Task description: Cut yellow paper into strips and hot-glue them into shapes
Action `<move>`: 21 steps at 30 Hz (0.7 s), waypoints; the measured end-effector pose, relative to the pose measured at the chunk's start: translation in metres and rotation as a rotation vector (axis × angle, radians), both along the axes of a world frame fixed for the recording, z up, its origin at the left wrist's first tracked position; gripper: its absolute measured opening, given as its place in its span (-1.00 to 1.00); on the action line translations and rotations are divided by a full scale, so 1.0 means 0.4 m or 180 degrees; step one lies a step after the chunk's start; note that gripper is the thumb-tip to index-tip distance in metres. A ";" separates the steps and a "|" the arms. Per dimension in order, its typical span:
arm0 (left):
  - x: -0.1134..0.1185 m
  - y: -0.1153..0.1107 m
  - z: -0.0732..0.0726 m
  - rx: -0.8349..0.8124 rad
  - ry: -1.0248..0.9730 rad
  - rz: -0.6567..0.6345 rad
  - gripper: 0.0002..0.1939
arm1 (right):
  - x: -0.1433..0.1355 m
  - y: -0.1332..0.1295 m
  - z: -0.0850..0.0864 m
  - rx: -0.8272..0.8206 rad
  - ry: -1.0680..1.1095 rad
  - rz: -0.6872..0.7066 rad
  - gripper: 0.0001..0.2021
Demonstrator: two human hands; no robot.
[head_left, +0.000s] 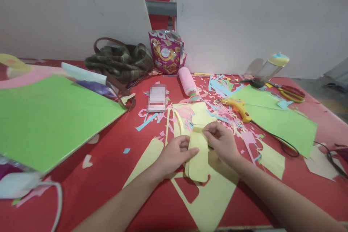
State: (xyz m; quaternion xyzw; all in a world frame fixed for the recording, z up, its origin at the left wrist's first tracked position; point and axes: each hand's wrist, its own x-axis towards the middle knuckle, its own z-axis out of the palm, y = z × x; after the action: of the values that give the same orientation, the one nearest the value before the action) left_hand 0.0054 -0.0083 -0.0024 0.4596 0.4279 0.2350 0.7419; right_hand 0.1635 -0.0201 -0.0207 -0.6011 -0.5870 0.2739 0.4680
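My left hand [176, 154] grips a rounded yellow paper strip [199, 159] between thumb and fingers; a second layer shows at its left edge. At the strip's top end, the fingers of my right hand [221, 139] pinch a folded-over flap. Beneath both hands lies a larger yellow sheet [214, 195] with cut-out openings. Another yellow strip [148, 157] with a rounded end rests left of my left hand, partly covered by my forearm. Thin yellow paper offcuts [178, 119] lie just beyond my hands.
A yellow glue gun [239, 108] trails a black cord on the right, near scissors [292, 93] and a green sheet [282, 127]. Paper scraps [217, 112] litter the middle. A pink cylinder [187, 81], snack bag [165, 52] and plaid bag [122, 59] are behind; green board [54, 116] lies left.
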 end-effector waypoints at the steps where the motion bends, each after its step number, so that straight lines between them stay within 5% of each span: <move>1: 0.001 -0.002 -0.003 -0.0031 -0.0002 -0.0147 -0.66 | 0.001 0.002 0.002 0.0019 0.0073 -0.0091 -0.96; 6: 0.003 -0.006 -0.013 -0.0084 -0.0022 -0.0506 -0.71 | 0.002 0.006 0.010 0.0039 0.0273 -0.0146 -0.96; 21: 0.001 -0.007 -0.020 -0.0048 -0.0221 -0.0579 -0.72 | 0.003 0.005 0.009 0.0080 0.0237 -0.0088 -0.94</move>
State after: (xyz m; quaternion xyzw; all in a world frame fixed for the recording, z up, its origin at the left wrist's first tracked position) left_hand 0.0059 -0.0110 -0.0105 0.4826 0.3602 0.1792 0.7780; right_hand 0.1647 -0.0180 -0.0170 -0.5926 -0.5642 0.2823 0.5008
